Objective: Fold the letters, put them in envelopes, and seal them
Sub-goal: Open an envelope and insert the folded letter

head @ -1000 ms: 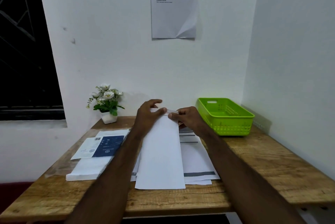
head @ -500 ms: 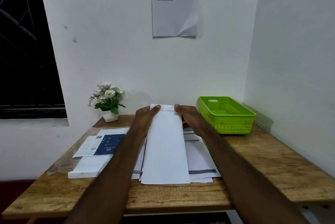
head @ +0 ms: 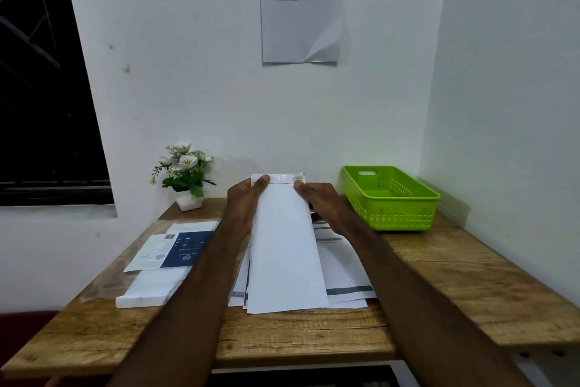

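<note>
A long white envelope [head: 285, 248] lies lengthwise on a pile of printed letters [head: 342, 267] in the middle of the wooden table [head: 455, 286]. Its flap [head: 284, 177] stands up at the far end. My left hand [head: 244, 201] holds the far left corner, thumb on the flap's crease. My right hand [head: 320, 201] holds the far right corner, thumb on top and fingers behind the paper. Whatever is inside the envelope is hidden.
A stack of white envelopes [head: 150, 286] with a blue-and-white printed sheet [head: 172, 250] on it lies at the left. A small potted white flower [head: 185, 176] stands at the back left. A green plastic basket [head: 389, 198] sits at the back right by the wall.
The flap, folded down under my fingertips a second ago, now stands up. Both hands have slid to the envelope's far corners and the envelope has shifted slightly away from me.
</note>
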